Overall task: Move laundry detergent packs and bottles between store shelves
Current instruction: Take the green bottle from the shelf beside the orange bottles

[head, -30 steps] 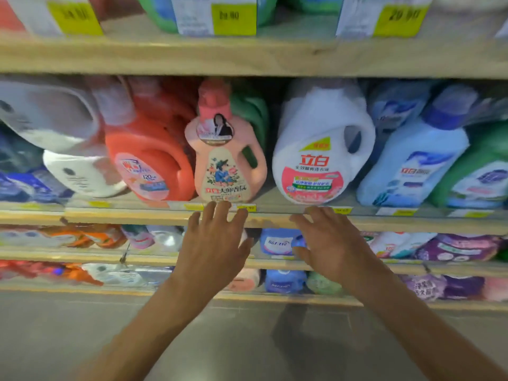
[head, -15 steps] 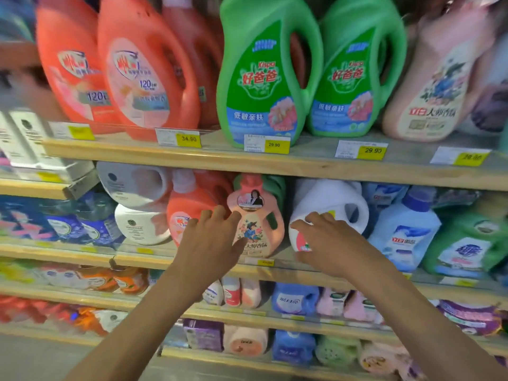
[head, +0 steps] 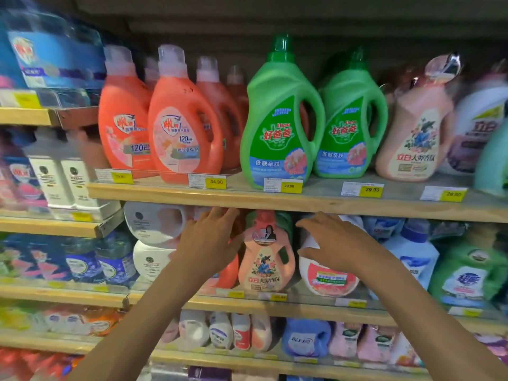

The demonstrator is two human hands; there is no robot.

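While both hands are hovering at the middle shelf [head: 308, 309] of a store's detergent aisle, the person's left hand [head: 209, 243] is hanging open, fingers spread and relaxed, in front of an orange-red bottle [head: 229, 273], gripping nothing. The right hand [head: 338, 243] is likewise spreading its fingers wide over a white bottle [head: 327, 279] with a pink label, holding nothing; whether either palm is touching its bottle cannot be told. A pink bottle [head: 265, 268] is standing upright between the two hands. On the upper shelf [head: 316, 202], just above the fingertips, a green bottle [head: 277, 133] is standing upright beside a row of orange bottles [head: 181, 127], behind yellow price tags.
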